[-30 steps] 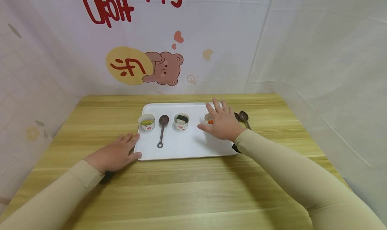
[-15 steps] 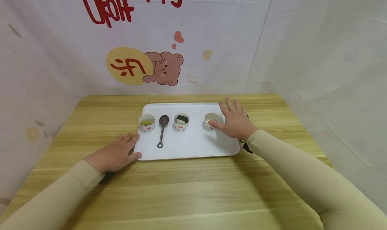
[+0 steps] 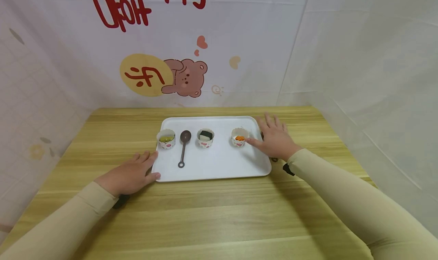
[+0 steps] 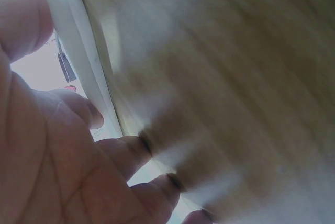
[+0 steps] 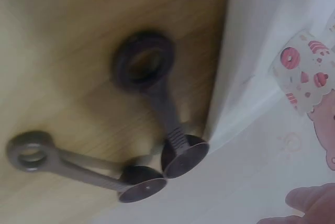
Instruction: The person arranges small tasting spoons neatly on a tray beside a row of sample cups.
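My left hand (image 3: 128, 174) lies at the left edge of a white tray (image 3: 219, 165), its straight fingers touching the rim and the table in the left wrist view. Over the tray's right edge my right hand (image 3: 275, 140) hovers, fingers spread, holding nothing. Beneath it two brown measuring spoons (image 5: 89, 174) lie on the wood, mostly hidden from the head view. On the tray stand a paper cup with green pieces (image 3: 166, 139), a brown spoon (image 3: 185, 137), a cup with a black-and-white piece (image 3: 205, 138), and a cup with orange pieces (image 3: 240, 137) near my right thumb.
The wooden table (image 3: 205, 218) extends in front of the tray and to both sides. A white cloth (image 3: 253, 43) with a printed bear hangs behind it, and pale cloth walls (image 3: 376, 81) stand at the sides.
My right hand has moved right, from above the orange-filled cup to the tray's right edge, uncovering that cup and covering the two spoons. My left hand has stayed put.
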The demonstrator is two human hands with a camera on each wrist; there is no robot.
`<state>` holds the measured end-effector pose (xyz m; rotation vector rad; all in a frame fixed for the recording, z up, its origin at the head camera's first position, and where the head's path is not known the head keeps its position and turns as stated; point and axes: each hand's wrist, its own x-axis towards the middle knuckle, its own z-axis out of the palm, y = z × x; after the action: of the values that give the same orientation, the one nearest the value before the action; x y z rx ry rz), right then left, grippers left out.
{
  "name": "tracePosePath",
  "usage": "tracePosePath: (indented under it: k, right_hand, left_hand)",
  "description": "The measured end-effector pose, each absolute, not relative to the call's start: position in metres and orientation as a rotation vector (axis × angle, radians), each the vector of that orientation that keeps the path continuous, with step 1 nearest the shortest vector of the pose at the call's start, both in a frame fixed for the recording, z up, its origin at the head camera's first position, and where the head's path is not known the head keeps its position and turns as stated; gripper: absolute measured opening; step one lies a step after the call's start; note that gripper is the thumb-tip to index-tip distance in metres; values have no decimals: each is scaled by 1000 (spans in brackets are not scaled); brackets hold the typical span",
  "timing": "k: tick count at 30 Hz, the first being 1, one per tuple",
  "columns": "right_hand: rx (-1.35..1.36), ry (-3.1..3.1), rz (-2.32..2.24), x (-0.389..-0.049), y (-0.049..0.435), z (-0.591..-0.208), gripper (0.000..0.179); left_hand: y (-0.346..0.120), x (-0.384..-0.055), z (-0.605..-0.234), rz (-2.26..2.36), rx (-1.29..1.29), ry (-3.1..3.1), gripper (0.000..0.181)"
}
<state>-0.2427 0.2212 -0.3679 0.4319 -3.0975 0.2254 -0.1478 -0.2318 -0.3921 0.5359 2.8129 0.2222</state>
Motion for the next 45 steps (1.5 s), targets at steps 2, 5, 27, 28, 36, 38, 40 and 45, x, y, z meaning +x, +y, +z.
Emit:
tracePosePath:
  k: [2,5,27,28,36,38,40,45]
  right_hand:
    - [431,-3105,228,-243,225,-369,93]
    - [432,-3108,221,-242,232,-372,96]
    - [648,-2954,130,-236,290,-386,49]
    - [672,-2936,118,-234,292,-386,47]
    - [602,-3047,74,-228,301,-388,43]
    - [570,-3094,78,-227,304,-388,44]
    - [549,-3129,76,-226,306,-389,44]
    - [580,-3145,98,-224,311,-391,44]
  left_hand:
    - [-232,-148,-393,218,538,2815,77]
    - [-232,-148,-393,218,542,2816,77]
    - [-234,-149,-398,236,551,2821,80]
    - [-234,-149,-398,236,549,2820,80]
    - [-234,-149,-397,228,556,2822,79]
    - [-234,-149,-398,225,562,2823,80]
    - [-234,-150,-398,223,562,2823,80]
    - [-234,-150,-398,225,554,2819,80]
